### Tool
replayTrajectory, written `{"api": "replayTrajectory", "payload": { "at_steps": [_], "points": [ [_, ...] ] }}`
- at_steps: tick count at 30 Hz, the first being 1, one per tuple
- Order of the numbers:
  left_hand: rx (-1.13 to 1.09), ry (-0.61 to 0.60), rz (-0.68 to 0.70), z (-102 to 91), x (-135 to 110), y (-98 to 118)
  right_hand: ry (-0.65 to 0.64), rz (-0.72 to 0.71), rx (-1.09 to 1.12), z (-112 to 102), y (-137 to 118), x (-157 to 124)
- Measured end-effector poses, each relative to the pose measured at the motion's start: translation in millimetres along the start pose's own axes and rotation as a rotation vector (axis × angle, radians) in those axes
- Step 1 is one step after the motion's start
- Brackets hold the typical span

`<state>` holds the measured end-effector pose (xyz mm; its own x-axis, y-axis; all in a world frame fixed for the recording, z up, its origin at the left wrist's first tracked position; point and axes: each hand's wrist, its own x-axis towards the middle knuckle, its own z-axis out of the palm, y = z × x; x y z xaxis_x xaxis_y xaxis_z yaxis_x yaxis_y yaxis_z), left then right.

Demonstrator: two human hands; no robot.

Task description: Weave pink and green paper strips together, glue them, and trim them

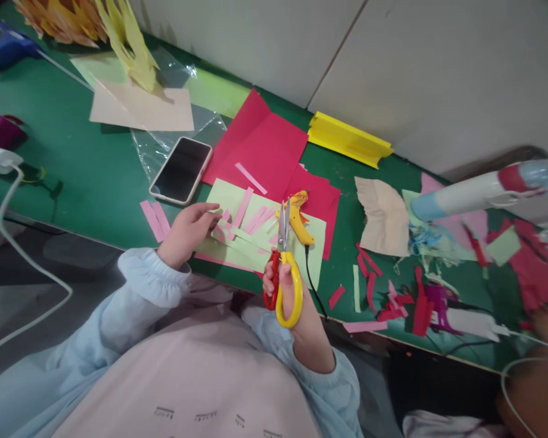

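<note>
My right hand (290,286) grips a pair of scissors (284,237) with one red and one yellow handle, its blades pointing away from me. My left hand (189,231) pinches the end of a narrow pale green paper strip (251,238), which reaches toward the scissors. Beneath them lies a light green paper sheet (313,267) with several pink paper strips (243,207) scattered over it. Just beyond the blades sits a small yellow glue gun (300,225) with a black cord.
Red card sheets (265,140) and a phone (181,170) lie behind my hands. A yellow folded piece (349,140) rests by the wall. To the right are paper scraps (369,292), a crumpled beige piece (383,216) and a white tube-like object (466,198). Another person's arm (539,377) shows at lower right.
</note>
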<state>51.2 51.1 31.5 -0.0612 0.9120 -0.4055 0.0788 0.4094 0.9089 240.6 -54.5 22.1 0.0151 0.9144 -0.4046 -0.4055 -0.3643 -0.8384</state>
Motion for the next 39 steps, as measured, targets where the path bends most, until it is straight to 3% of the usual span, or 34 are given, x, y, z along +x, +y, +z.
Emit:
{"api": "replayTrajectory", "payload": {
  "at_steps": [3, 15, 39],
  "points": [
    [-0.047, 0.047, -0.076, 1.1, -1.4, 5.7, -0.006, -0.006, -0.012, -2.5, 3.2, 1.3],
    [-0.066, 0.010, -0.130, -3.6, -2.6, 12.6, -0.010, -0.016, 0.009, 4.1, 4.5, 3.6],
    [-0.102, -0.058, -0.108, -5.0, -1.0, 7.4, -0.024, -0.025, 0.031, 7.3, 6.7, 1.2]
  ]
}}
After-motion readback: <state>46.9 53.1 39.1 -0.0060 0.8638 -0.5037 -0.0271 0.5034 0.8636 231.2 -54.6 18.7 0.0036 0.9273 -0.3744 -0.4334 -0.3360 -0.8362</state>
